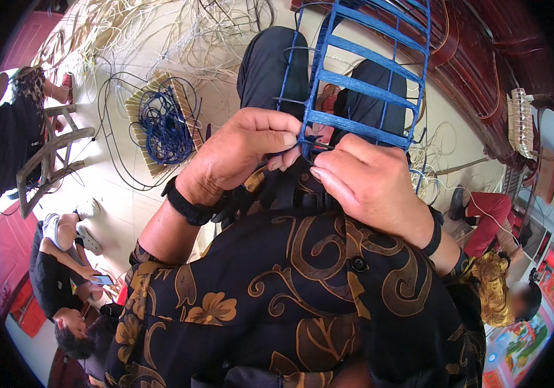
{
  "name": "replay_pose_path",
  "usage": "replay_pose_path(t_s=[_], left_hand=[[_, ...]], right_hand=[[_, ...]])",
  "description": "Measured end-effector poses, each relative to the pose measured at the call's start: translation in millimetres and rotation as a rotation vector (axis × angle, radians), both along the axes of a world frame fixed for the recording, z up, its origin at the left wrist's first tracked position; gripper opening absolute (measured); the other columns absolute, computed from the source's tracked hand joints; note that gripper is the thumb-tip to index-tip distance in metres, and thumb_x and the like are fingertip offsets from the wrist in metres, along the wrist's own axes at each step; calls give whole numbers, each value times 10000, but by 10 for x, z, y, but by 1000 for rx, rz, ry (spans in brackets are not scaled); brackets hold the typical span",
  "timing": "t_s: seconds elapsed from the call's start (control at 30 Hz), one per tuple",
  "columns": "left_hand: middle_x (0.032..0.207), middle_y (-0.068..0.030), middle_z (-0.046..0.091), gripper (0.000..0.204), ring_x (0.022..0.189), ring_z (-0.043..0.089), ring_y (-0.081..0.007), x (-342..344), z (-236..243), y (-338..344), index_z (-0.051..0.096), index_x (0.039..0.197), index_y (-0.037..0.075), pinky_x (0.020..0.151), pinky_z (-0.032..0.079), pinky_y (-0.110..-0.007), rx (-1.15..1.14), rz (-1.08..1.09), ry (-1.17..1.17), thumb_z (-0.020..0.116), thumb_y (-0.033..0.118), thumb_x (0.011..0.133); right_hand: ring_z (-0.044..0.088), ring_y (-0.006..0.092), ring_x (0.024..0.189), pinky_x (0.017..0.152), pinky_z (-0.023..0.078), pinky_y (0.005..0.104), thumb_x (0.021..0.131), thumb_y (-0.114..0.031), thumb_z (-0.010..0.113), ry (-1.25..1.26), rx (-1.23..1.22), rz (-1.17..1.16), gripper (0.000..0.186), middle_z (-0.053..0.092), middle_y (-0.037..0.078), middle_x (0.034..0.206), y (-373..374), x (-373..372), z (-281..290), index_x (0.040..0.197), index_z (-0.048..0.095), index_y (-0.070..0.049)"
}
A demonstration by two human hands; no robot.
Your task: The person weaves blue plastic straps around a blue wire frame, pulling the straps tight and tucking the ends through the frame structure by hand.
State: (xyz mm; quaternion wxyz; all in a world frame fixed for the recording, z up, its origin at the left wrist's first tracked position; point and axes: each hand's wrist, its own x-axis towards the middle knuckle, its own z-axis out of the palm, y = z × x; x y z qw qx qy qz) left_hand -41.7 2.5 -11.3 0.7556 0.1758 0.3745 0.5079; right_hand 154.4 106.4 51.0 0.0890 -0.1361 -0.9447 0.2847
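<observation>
A blue cord-wrapped frame with several cross slats [361, 87] rests over my knees, above my hands. At its lower left corner, my left hand [254, 145] has thumb and fingers pinched on the blue cord and frame edge. My right hand [367, 181] is closed just right of that corner, its fingertips at a dark strand below the bottom slat; exactly what they grip is partly hidden.
A slatted mat with tangled blue cord [163, 119] lies at left, pale loose strands [128, 32] behind it. A wooden chair [54, 139] stands far left, carved dark furniture [458, 45] at upper right. Other people sit at lower left [57, 271] and right [493, 284].
</observation>
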Motion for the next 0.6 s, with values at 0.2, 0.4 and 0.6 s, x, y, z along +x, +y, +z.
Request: replay_pose_path(t_s=[0.2,0.4,0.6], left_hand=[[777,-54,611,270,660,494,-98,39,95,-8,635,1147,-54,616,374,-221,57,53,71,550,71,923],[793,-31,611,262,685,532,-86,32,46,-64,631,1149,-48,620,399,-214,91,57,79,586,41,906],[813,-42,609,285,721,556,-85,67,-17,-98,596,1183,-40,619,412,-213,90,116,57,571,8,902]], right_hand=[[583,171,597,549,433,281,809,-19,703,-20,-418,-75,69,592,62,697,103,42,137,872,676,-14],[584,159,621,584,441,277,867,-91,683,-73,-732,-143,84,603,67,713,156,33,259,889,661,-13],[504,31,617,541,382,192,964,-173,611,-147,-1092,-382,167,579,-37,738,147,49,226,976,648,-11]])
